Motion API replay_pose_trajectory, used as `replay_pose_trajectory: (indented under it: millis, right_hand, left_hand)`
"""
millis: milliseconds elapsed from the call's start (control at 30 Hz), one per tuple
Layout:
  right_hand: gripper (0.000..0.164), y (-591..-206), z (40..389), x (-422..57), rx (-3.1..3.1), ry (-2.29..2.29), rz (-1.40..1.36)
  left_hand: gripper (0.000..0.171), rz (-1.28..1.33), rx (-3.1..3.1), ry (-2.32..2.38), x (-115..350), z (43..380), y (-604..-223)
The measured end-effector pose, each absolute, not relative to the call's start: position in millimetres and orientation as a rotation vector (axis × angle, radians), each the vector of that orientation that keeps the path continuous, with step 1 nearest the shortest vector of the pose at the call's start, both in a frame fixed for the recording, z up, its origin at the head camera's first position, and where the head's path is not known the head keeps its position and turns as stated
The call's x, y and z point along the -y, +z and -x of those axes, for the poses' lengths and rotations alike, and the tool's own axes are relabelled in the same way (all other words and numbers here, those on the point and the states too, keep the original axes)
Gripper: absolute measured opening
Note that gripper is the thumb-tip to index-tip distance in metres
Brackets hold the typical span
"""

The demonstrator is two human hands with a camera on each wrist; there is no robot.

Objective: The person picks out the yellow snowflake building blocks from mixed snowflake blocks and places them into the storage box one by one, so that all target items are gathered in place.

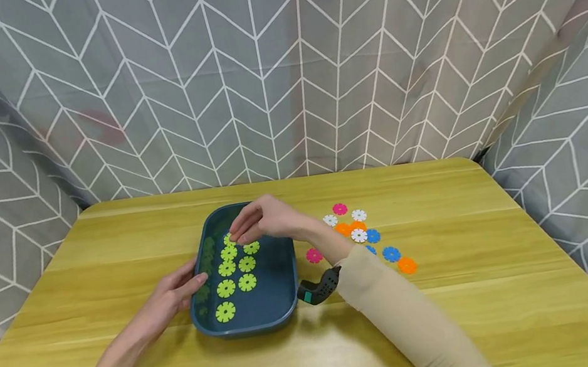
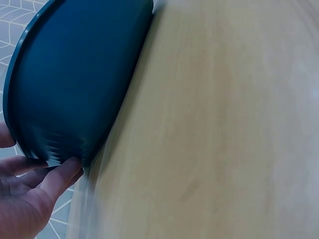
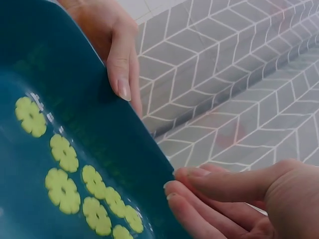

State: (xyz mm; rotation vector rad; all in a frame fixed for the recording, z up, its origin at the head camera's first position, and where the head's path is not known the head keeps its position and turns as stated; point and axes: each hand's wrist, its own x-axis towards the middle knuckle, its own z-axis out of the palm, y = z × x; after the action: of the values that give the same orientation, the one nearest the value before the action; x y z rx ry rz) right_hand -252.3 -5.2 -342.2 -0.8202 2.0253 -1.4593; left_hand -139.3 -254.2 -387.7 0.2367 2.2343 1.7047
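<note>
A dark blue plastic tray stands on the table, with several yellow-green notched discs laid in two columns along its left side. My left hand grips the tray's left wall, thumb over the rim; the left wrist view shows its fingers against the outer wall. Over the tray's far end is my right hand, its bent fingertips right at the farthest disc and partly covering it. In the right wrist view the right thumb lies close to the fingers, and no disc shows between them.
Right of the tray lie loose notched discs: pink, white, orange and blue. My right forearm crosses in front of some. A patterned grey curtain hangs behind the wooden table.
</note>
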Motion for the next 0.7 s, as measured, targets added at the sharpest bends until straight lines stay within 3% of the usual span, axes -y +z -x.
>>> replay_pose_trajectory:
  millis: [300, 700]
  right_hand:
    - [0.028, -340, 236, -40, -2.04, -1.582, 0.808]
    - [0.033, -351, 224, -91, -2.176, -1.667, 0.576]
  left_hand:
    - [0.071, -0.219, -2.225, 1.712, 254, 139, -390]
    - [0.071, -0.191, -2.247, 1.697, 254, 139, -388]
